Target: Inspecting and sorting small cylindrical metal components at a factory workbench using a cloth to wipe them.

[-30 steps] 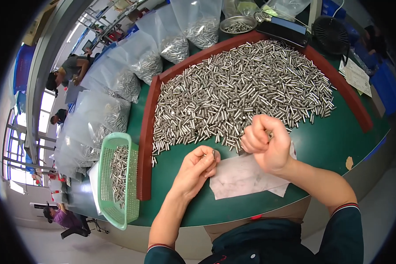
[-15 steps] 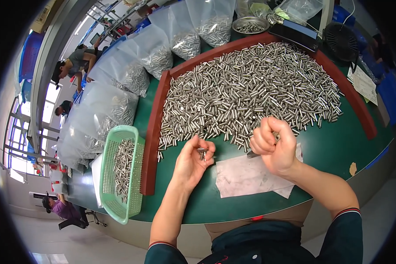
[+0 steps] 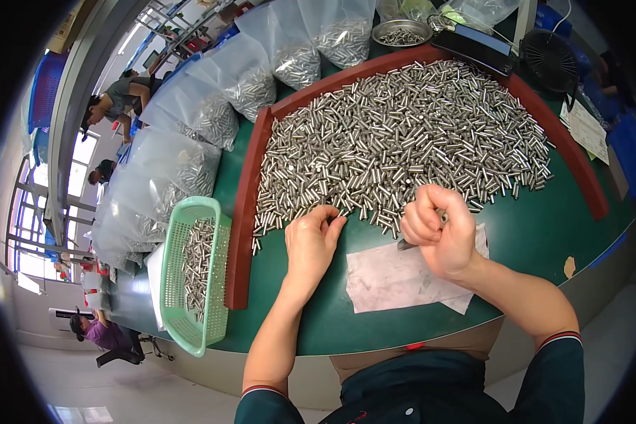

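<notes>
**Hands at the edge of the pin heap**

We saw the left hand (image 3: 311, 244) lying palm down on the green table (image 3: 537, 233), its fingers bent loosely and the fingertips (image 3: 330, 220) touching the near edge of the heap of metal pins (image 3: 403, 148). Whether it had a pin pinched under the fingers we could not tell. The right hand (image 3: 442, 230) was curled into a closed fist just beside the heap's near edge, held over the far corner of a white paper (image 3: 396, 275); a small dark bit showed under the fist, but we could not make out what it was or whether the fist gripped it.

The heap spread wide across the table inside a curved red-brown rail (image 3: 244, 233), which ran down the left side and around the far side. Outside the rail on the left stood a green basket (image 3: 191, 275) partly filled with pins. Clear bags (image 3: 191, 169) of pins were lined up along the far left edge of the table. At the far side stood a metal bowl (image 3: 401, 32) with pins in it, a dark flat device (image 3: 477, 46) and a small black fan (image 3: 548, 60). Other people (image 3: 116, 102) were at work in the background to the left.
</notes>
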A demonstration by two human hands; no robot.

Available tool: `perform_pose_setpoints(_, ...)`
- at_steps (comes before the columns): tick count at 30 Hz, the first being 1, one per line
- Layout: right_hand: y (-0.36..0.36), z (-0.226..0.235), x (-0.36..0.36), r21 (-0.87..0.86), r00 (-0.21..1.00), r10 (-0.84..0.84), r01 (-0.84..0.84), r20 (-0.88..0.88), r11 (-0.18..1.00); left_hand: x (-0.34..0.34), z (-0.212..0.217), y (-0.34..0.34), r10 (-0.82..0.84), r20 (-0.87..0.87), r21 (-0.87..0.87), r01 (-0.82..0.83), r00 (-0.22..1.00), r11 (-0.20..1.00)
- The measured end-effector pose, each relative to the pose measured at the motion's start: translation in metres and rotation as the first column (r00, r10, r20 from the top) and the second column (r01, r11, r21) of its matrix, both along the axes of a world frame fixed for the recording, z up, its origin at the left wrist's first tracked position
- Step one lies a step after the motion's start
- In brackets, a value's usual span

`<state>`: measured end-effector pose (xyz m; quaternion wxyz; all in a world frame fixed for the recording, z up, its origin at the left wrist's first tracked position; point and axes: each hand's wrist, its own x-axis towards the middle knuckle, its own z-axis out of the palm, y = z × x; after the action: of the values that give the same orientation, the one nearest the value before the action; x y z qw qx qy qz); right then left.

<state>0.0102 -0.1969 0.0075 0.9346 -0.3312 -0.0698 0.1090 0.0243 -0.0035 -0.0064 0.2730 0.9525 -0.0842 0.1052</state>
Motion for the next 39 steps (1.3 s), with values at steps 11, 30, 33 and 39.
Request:
perform_pose_setpoints(11,-0.002,0.001,0.002,0.007,1.0,-0.008,0.008,-0.008,1.0,-0.022,0.017,-0.014,-0.556,0.043,0.028,0.555,0.83,0.831)
perform_pose_setpoints(30,0.002,0.0,-0.005,-0.101,0.997,0.053,-0.048,0.052,0.994,-0.045,0.021,-0.028,-0.335,-0.255,-0.088,0.324,0.907,0.942)
perform_pose_setpoints(33,0.004,-0.004,-0.007,-0.073,0.989,0.15,-0.148,0.016,0.986,-0.046,0.022,-0.029,-0.319,-0.275,-0.109,0.301,0.907,0.948)
perform_pose_setpoints(39,0.005,-0.005,-0.007,-0.077,0.982,0.187,-0.184,0.031,0.98,-0.047,0.02,-0.029,-0.293,-0.287,-0.132,0.265,0.912,0.955)
